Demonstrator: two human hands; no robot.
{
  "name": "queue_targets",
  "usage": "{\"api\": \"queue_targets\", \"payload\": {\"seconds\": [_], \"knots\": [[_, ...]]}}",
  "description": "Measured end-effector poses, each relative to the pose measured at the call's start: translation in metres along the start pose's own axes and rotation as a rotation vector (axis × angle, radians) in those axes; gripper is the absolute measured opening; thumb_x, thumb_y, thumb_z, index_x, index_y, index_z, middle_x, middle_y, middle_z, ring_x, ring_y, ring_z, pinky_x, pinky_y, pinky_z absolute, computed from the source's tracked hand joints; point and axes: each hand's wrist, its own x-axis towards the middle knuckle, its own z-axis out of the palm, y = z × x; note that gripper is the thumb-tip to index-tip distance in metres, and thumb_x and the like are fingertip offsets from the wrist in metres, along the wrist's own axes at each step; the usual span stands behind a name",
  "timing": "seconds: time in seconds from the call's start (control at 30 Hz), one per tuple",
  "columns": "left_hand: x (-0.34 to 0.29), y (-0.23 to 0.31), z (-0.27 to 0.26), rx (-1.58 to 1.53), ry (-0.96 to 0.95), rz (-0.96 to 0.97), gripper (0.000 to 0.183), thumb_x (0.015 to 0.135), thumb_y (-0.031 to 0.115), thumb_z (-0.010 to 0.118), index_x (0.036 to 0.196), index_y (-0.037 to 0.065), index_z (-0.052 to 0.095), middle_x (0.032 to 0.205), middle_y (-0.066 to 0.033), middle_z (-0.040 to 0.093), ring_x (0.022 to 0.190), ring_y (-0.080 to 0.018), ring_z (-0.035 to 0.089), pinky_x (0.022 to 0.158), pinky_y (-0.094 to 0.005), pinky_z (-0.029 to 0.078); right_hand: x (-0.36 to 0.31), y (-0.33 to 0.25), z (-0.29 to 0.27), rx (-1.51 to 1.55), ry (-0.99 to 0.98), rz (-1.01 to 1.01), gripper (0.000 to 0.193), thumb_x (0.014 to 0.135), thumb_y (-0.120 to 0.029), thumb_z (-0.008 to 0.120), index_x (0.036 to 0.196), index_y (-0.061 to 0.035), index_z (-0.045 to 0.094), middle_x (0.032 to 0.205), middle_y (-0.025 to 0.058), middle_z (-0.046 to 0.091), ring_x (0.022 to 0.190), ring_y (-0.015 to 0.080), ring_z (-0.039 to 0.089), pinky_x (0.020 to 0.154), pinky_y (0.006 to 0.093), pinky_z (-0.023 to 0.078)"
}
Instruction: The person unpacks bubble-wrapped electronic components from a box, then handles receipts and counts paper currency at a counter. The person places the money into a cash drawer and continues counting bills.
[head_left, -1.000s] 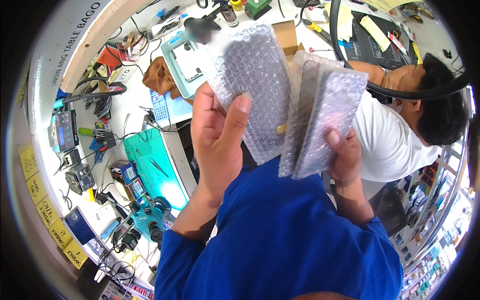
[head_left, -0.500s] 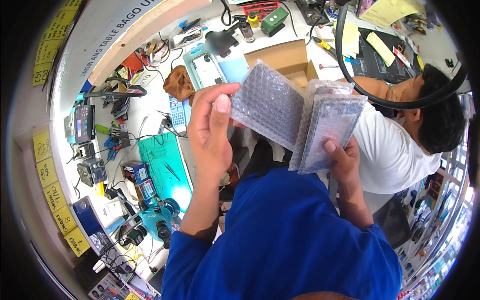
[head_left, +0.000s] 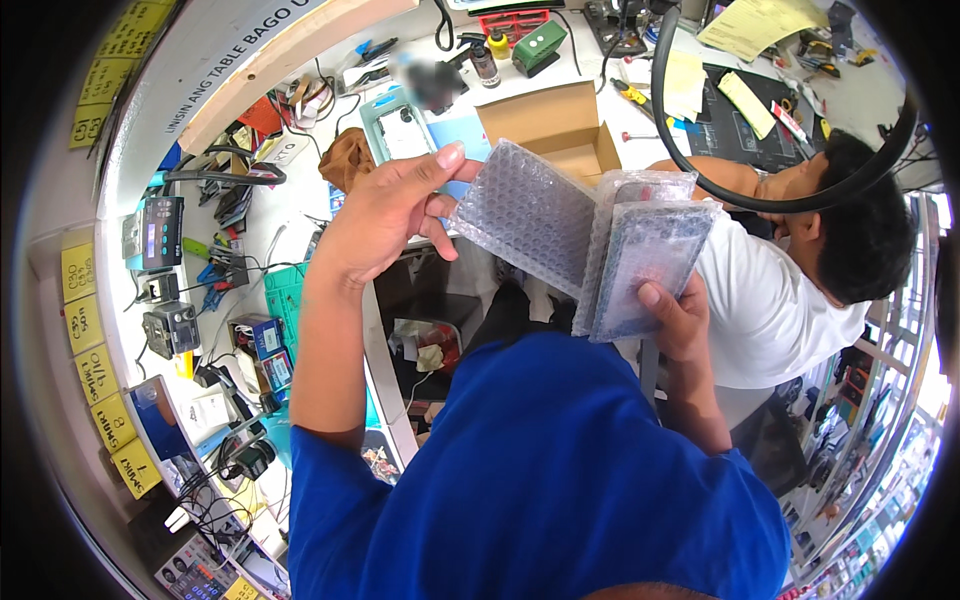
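My right hand (head_left: 680, 318) grips several flat bubble-wrapped packets (head_left: 650, 265), its thumb pressed on the front one. Their contents are blurred by the wrap. From the left of this stack a clear bubble-wrap pouch (head_left: 530, 215) fans out at a slant. At its left edge is my left hand (head_left: 390, 210), thumb and a finger closed around the upper corner and the other fingers curled below. Part of that grip is hidden behind the wrap. Past the pouch, an open cardboard box (head_left: 560, 125) rests on the white bench.
At the right, close to the packets, sits a person in a white shirt (head_left: 780, 300). A black hose-like loop (head_left: 665, 120) arches above. On the bench are a light-blue tray (head_left: 395, 125), a brown cloth (head_left: 347, 158), a green box (head_left: 538, 48) and a teal mat (head_left: 285, 300).
My left hand has shifted left and slightly up, its fingers now more curled at the pouch's edge. The pouch spreads a little farther left. The right hand keeps its grip, and the view has shifted slightly.
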Motion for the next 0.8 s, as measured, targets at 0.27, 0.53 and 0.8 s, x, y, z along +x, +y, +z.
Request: {"api": "queue_targets", "payload": {"seconds": [0.27,0.53,0.8], "knots": [[0.013,0.013,-0.002,0.445,-0.179,0.034,0.037,0.103,0.037,0.070,0.109,0.001,0.075,0.090,0.0006,0.063,0.074,-0.0065,0.061,0.064,-0.0246,0.061,-0.003,0.001,-0.006,-0.017,0.000,-0.019,0.037,0.098,-0.010,0.075,0.132,0.0009,0.064,0.120,0.0082,0.073,0.107,0.0160,0.067,0.098,0.0325,0.051],[-0.006,0.045,-0.003,0.383,0.061,0.201,0.041,0.103,0.045,0.068,0.113,0.006,0.074,0.096,0.0003,0.072,0.085,-0.0076,0.069,0.073,-0.0227,0.058,-0.006,0.005,-0.014,0.061,0.058,-0.022,0.041,0.094,-0.015,0.075,0.131,0.0028,0.065,0.119,0.0102,0.074,0.108,0.0193,0.069,0.099,0.0346,0.052],[-0.017,0.059,0.000,0.333,0.087,0.266,0.041,0.104,0.040,0.067,0.118,0.001,0.070,0.096,-0.0044,0.073,0.078,-0.0104,0.069,0.068,-0.0259,0.059,-0.010,0.002,-0.015,0.177,0.106,-0.029,0.060,0.086,-0.020,0.080,0.136,0.0060,0.059,0.122,0.0141,0.072,0.111,0.0249,0.071,0.101,0.0386,0.055]]}}
